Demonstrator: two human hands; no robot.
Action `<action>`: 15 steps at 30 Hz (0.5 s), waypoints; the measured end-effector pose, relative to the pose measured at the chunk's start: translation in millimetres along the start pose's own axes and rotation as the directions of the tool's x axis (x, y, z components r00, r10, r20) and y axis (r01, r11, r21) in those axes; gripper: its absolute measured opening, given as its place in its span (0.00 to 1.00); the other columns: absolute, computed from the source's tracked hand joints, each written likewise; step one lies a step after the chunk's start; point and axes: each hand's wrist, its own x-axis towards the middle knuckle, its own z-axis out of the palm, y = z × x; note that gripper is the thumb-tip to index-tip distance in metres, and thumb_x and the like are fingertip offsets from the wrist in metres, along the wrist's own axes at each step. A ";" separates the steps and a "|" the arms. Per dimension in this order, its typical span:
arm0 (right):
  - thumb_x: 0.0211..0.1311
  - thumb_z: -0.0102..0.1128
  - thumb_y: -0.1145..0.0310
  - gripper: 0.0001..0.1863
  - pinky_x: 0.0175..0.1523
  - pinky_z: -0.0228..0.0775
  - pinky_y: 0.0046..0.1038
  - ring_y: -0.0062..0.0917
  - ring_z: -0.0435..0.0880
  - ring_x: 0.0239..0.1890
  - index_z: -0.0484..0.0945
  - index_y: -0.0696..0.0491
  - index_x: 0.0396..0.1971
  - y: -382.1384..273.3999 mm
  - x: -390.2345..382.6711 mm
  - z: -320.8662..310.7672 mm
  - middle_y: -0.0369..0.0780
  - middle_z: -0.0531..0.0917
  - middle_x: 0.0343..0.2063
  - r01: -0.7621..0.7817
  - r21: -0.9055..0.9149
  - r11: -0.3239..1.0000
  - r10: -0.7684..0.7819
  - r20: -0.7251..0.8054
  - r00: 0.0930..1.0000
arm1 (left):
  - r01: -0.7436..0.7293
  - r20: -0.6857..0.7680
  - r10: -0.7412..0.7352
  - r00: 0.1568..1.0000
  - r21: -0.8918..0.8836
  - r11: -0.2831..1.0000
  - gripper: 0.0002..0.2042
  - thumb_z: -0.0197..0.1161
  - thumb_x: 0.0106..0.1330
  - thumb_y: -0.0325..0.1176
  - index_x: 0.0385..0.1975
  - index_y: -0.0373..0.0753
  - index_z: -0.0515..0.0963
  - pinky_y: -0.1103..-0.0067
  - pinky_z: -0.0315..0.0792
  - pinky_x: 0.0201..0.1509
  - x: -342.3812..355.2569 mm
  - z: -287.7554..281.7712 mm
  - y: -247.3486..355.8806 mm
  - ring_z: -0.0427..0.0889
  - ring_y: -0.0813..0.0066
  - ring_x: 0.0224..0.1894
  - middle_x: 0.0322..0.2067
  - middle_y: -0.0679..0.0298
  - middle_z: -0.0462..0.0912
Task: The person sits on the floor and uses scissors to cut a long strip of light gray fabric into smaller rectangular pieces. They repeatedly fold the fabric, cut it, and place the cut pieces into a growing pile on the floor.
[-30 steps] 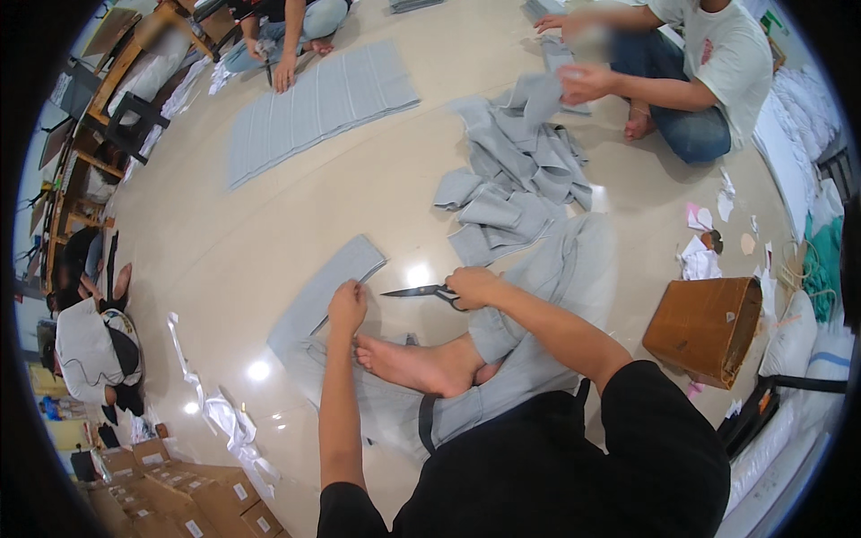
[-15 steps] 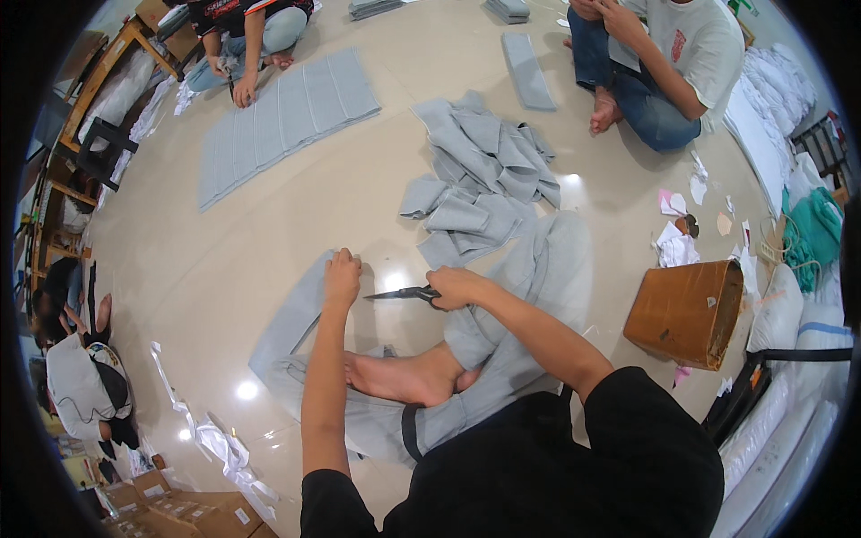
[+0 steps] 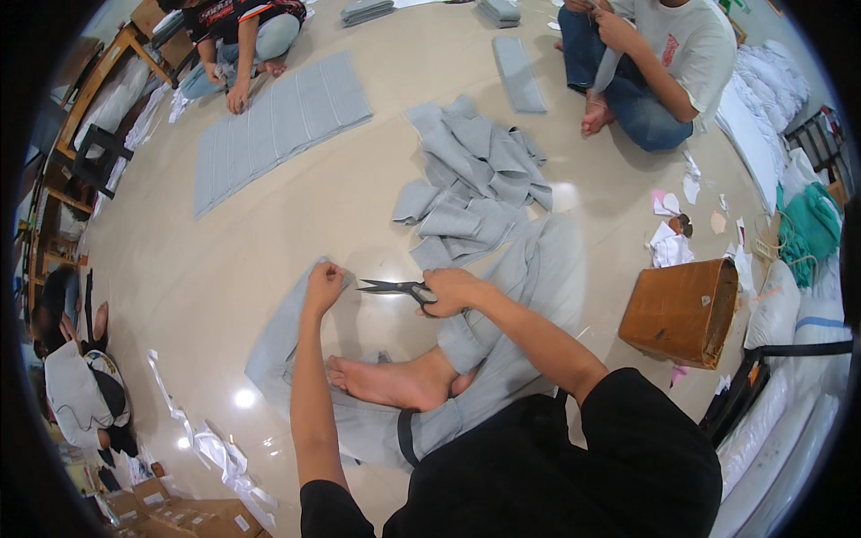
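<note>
My right hand (image 3: 451,291) is wrapped round the handles of black scissors (image 3: 395,288). Their blades stand slightly apart and point left. Just beyond the tips, my left hand (image 3: 326,287) has its fingers pinched at the upper end of a light grey-blue cloth strip (image 3: 280,318), which slopes down to the left beside my legs. A small gap separates blades and cloth. Below the hands lies my bare foot (image 3: 386,378), and grey-blue fabric covers my folded legs. A loose heap of the same grey-blue cloth (image 3: 480,157) lies farther off on the floor.
At the upper left, a person (image 3: 238,45) works at a flat, lined grey cloth stack (image 3: 282,130). Another person (image 3: 650,85) sits at the upper right near a folded strip (image 3: 518,76). A brown box (image 3: 679,309) stands at right beside paper scraps (image 3: 668,242). White ribbon scraps (image 3: 224,455) lie lower left.
The scissor blades have parted from nearly closed. My left hand has shifted a little left and down and turned, its fingers still at the strip's end.
</note>
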 end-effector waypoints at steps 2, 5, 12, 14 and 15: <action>0.53 0.72 0.40 0.39 0.48 0.76 0.45 0.51 0.85 0.43 0.76 0.66 0.41 -4.8 -2.0 -0.1 0.57 0.84 0.36 -0.010 -0.002 1.000 0.010 -0.018 1.000 | 0.044 -0.014 -0.045 0.999 -0.033 0.998 0.09 0.66 0.67 0.32 0.35 0.30 0.82 0.70 0.78 0.44 -4.5 -4.0 2.2 0.84 0.60 0.38 0.36 0.49 0.82; 0.51 0.73 0.38 0.41 0.45 0.78 0.45 0.52 0.86 0.40 0.76 0.66 0.41 -1.1 -2.4 -2.1 0.56 0.85 0.33 -0.061 -0.006 0.998 0.061 -0.041 0.997 | 0.000 -0.032 -0.001 0.999 -0.023 1.000 0.10 0.66 0.67 0.33 0.35 0.30 0.82 0.71 0.77 0.44 -4.1 -5.7 10.7 0.83 0.62 0.36 0.35 0.51 0.82; 0.49 0.73 0.35 0.43 0.46 0.79 0.45 0.51 0.88 0.39 0.77 0.66 0.41 -21.5 2.8 -5.7 0.56 0.86 0.34 -0.073 -0.049 0.996 0.073 -0.003 0.997 | -0.002 -0.111 -0.004 0.994 -0.058 0.998 0.12 0.70 0.65 0.36 0.35 0.31 0.83 0.71 0.77 0.46 -2.5 -14.3 -6.8 0.82 0.63 0.39 0.36 0.51 0.82; 0.50 0.73 0.35 0.42 0.45 0.79 0.45 0.51 0.88 0.38 0.77 0.66 0.41 -18.7 5.0 1.9 0.55 0.86 0.33 -0.032 -0.057 0.998 0.027 -0.082 0.996 | -0.003 -0.119 -0.005 0.993 -0.070 0.998 0.13 0.71 0.64 0.37 0.36 0.31 0.83 0.70 0.77 0.47 -1.5 -15.7 -9.0 0.82 0.62 0.40 0.37 0.52 0.82; 0.50 0.73 0.35 0.42 0.45 0.79 0.45 0.51 0.88 0.38 0.77 0.66 0.41 -17.2 6.0 6.8 0.55 0.86 0.33 -0.001 -0.057 0.998 -0.005 -0.116 0.993 | -0.006 -0.139 -0.005 0.990 -0.081 0.997 0.14 0.72 0.64 0.38 0.36 0.31 0.83 0.70 0.77 0.48 -0.7 -15.5 -7.7 0.82 0.62 0.41 0.37 0.52 0.82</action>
